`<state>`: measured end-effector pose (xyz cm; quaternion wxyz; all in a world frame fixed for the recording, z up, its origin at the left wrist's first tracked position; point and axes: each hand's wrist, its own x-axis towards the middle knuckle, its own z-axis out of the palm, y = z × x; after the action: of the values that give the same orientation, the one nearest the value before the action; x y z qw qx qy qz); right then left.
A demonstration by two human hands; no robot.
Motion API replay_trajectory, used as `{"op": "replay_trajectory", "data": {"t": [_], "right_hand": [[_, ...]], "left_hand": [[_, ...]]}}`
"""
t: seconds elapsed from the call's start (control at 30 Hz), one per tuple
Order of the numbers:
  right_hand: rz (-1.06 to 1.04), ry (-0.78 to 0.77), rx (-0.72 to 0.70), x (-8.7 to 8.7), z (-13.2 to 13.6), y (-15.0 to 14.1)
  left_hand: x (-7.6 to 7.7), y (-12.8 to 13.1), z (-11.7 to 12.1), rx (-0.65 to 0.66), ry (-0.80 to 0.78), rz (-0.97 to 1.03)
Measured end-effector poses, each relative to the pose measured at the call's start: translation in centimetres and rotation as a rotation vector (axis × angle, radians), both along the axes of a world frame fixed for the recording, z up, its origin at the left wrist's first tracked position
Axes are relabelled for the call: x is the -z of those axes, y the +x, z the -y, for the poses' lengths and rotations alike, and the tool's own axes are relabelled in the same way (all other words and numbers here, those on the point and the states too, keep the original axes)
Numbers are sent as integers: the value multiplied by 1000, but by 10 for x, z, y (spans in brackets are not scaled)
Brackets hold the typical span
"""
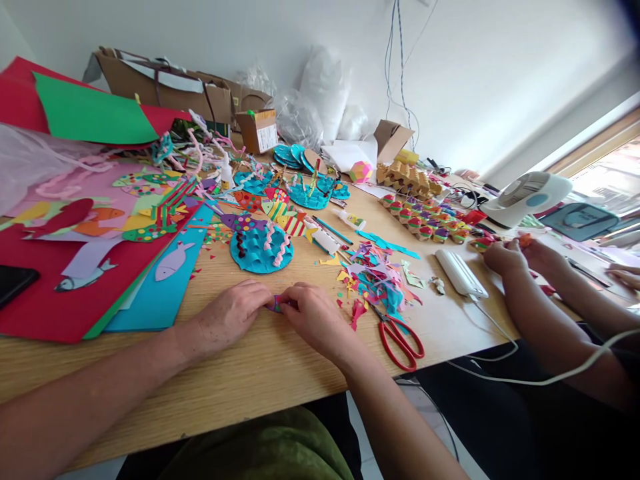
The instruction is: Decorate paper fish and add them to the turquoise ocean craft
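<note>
My left hand (234, 310) and my right hand (316, 319) meet low over the table near its front edge. Pinched between the fingertips of both is a small purple paper piece (275, 305), mostly covered by the fingers, so its full shape is hidden. Just beyond them lies a round blue disc (261, 257) with a bumpy cut surface and curled pink and dark pipe cleaners. Spotted and striped paper fish (245, 222) lie behind that disc. To the right of my right hand, red-handled scissors (400, 341) rest beside a heap of paper scraps (373, 273).
Coloured paper sheets (150, 310) with a lilac fish (173, 262) cover the left side, near a black phone (17, 283). At right are a white power strip (461, 273), painted egg cartons (425, 219), a fan (530, 198) and another person's hands (507, 257). A white cable (555, 381) crosses there.
</note>
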<state>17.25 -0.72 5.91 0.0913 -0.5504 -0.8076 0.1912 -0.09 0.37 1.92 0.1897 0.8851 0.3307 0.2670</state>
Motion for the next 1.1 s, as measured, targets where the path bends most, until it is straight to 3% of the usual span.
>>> {"op": "replay_trajectory", "data": {"t": [0.23, 0.5, 0.77, 1.1], "right_hand": [[-83, 92, 172, -28, 25, 32], [6, -71, 185, -19, 55, 71], [107, 13, 251, -19, 45, 117], [206, 50, 302, -24, 24, 135]], "left_hand": [[1, -6, -1, -48, -50, -15], [-1, -11, -5, -36, 67, 107], [-8, -21, -14, -136, 112, 102], [-26, -3, -10, -151, -168, 87]]}}
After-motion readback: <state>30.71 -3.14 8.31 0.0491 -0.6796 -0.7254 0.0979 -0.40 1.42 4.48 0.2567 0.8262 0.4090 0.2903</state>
